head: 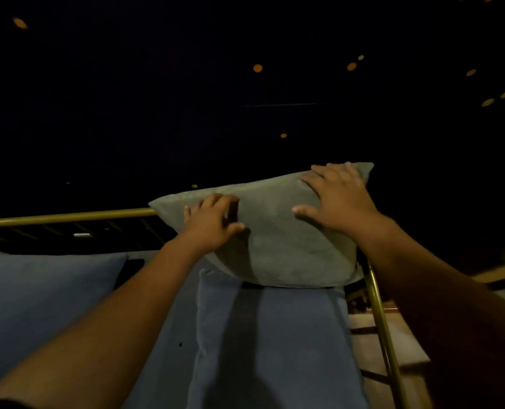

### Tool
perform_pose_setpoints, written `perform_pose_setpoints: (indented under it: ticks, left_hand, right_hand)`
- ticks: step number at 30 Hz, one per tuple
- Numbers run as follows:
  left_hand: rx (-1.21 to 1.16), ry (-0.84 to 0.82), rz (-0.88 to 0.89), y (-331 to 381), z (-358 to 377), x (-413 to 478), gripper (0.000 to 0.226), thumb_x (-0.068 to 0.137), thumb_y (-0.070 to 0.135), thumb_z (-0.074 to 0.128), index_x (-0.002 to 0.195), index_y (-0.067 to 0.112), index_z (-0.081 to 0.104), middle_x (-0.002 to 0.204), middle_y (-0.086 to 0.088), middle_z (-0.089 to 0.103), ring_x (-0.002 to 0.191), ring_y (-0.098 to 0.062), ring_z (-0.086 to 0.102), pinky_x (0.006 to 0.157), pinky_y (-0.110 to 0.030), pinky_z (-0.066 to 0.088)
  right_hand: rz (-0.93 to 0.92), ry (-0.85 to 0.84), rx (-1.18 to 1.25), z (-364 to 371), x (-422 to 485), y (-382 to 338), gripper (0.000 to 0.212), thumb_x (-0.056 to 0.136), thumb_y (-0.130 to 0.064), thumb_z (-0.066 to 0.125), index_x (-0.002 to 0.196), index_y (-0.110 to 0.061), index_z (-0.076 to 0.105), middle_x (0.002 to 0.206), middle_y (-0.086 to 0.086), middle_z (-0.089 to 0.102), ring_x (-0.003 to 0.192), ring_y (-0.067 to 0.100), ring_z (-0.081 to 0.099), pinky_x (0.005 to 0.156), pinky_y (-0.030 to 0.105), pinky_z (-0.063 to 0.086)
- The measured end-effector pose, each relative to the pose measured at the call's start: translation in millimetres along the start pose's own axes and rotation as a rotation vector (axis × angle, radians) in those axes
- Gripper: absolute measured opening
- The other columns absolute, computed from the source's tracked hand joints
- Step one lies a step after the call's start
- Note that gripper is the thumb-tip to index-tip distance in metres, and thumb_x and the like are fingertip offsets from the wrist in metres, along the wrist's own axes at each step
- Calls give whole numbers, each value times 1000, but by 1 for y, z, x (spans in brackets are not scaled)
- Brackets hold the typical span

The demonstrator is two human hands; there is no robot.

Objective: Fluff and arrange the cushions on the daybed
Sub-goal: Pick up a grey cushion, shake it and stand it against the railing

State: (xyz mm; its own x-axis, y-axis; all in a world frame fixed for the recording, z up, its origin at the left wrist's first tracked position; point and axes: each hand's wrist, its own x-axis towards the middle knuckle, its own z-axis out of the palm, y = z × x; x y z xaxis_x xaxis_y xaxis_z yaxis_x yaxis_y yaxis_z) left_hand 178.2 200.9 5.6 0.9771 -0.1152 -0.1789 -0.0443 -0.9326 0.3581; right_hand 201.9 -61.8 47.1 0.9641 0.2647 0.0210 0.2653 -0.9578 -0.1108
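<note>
A grey-green cushion (278, 243) stands on edge at the far right corner of the daybed, leaning against the brass rail. My left hand (213, 221) presses on its upper left part, fingers curled over the top edge. My right hand (338, 199) lies flat with spread fingers on its upper right corner. A blue cushion (263, 335) lies flat on the mattress just in front of the grey one. Another blue cushion (41, 293) lies at the left.
A brass back rail (68, 216) runs along the far side of the daybed, and a brass side rail (381, 320) runs down the right. Beyond the rails it is dark, with small orange lights. A wooden floor shows at the right.
</note>
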Motion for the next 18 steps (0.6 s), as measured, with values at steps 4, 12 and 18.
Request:
perform_pose_setpoints:
  ticks: [4, 12, 18]
  left_hand:
    - [96, 41, 19, 8, 17, 6, 103, 68, 61, 67, 145, 38, 1, 159, 1, 4, 146, -32, 0, 112, -64, 0]
    - [-39, 313, 93, 14, 22, 24, 3, 84, 15, 55, 86, 12, 56, 88, -13, 58, 90, -36, 56, 96, -46, 28]
    - [116, 409, 206, 12, 6, 32, 13, 86, 23, 55, 91, 12, 60, 89, -13, 59, 96, -37, 57, 103, -52, 26]
  right_hand:
    - [171, 31, -89, 11, -8, 22, 103, 61, -76, 61, 145, -38, 15, 158, 3, 18, 147, 27, 5, 113, 61, -4]
    - [286, 158, 136, 18, -15, 30, 63, 71, -47, 73, 126, -28, 48, 125, 6, 46, 123, 33, 33, 97, 54, 36]
    - [307, 323, 194, 17, -8, 32, 58, 74, -44, 72, 124, -25, 49, 127, 9, 47, 125, 34, 35, 100, 56, 35]
